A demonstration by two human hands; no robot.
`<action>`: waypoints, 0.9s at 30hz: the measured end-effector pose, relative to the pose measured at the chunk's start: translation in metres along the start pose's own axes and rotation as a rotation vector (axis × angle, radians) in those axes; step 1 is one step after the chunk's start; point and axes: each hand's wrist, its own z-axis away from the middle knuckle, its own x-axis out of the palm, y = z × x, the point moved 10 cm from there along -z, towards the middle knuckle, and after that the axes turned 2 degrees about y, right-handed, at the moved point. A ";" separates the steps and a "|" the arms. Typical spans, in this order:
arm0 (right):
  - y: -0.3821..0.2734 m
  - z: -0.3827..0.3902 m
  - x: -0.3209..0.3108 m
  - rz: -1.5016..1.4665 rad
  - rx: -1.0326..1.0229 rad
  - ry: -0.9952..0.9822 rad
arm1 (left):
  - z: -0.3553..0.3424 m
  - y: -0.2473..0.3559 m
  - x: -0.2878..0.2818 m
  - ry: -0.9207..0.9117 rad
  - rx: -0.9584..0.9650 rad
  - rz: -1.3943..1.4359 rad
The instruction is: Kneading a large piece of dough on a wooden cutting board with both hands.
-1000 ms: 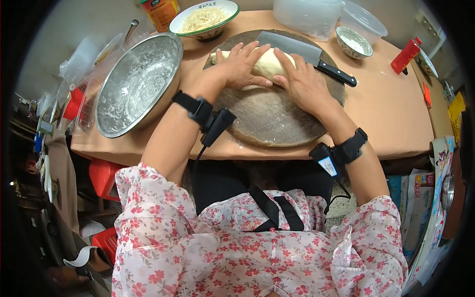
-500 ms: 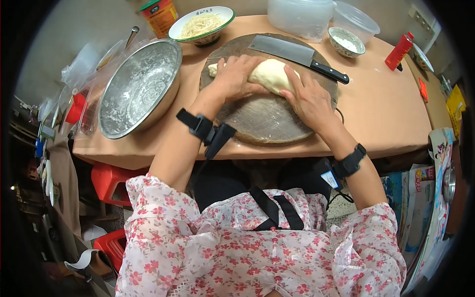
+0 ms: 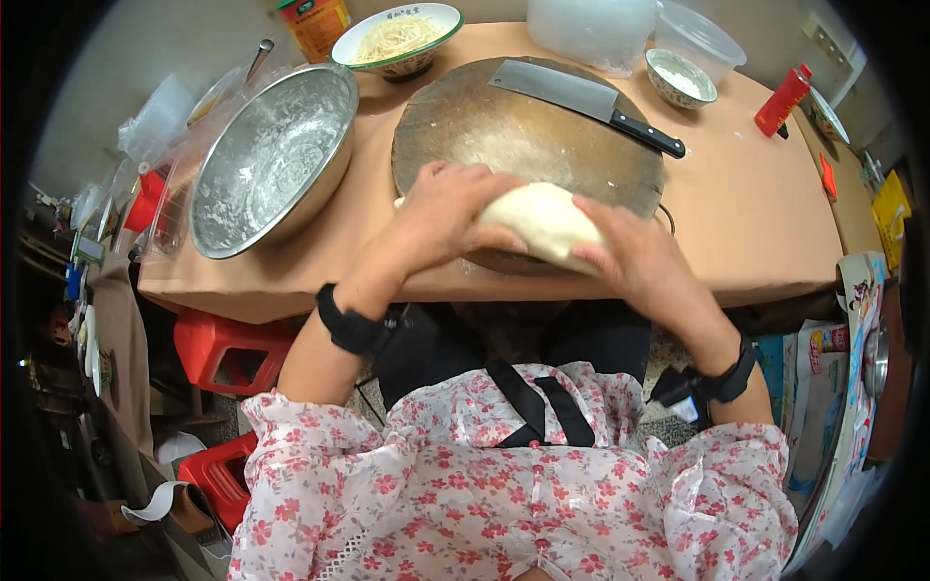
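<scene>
The person held a pale, smooth roll of dough (image 3: 542,221) over the near part of a round wooden board (image 3: 528,121), with both hands closed upon it. The left hand (image 3: 448,213) gripped the left part, its fingers bent over the top and its thumb pressed along the near side, and a small end of the dough came out beyond it. The right hand (image 3: 647,254) gripped the other end, with fingers and thumb around it. Whether the dough rested on the wood or was lifted a little, I could not tell from this high view. Behind the dough, white flour marks (image 3: 509,150) were spread on the board, and a cleaver (image 3: 557,85) lay across its far side, its black handle pointing to the right. To the left of the board stood a large metal bowl (image 3: 318,197), whose inner wall was covered with white, dry smears. Farther back, a white bowl with a green rim (image 3: 448,37) contained a heap of thin, pale strands (image 3: 395,41), and an orange jar (image 3: 318,27) stood just beside it. On the right, a small patterned bowl (image 3: 684,100) held white powder (image 3: 678,81), near two translucent plastic tubs (image 3: 589,37) and a red bottle (image 3: 783,102).
</scene>
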 end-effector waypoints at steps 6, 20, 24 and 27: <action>0.055 -0.035 -0.007 -0.037 0.297 -0.016 | -0.015 -0.006 -0.011 0.291 -0.048 -0.012; 0.009 -0.042 0.011 0.181 -0.101 0.259 | -0.024 0.007 0.006 0.242 0.042 -0.127; 0.052 -0.073 0.022 -0.015 0.125 0.058 | -0.053 -0.020 0.010 0.105 -0.028 -0.014; 0.076 -0.091 0.026 -0.080 0.228 0.040 | -0.066 -0.032 0.017 -0.014 -0.125 0.068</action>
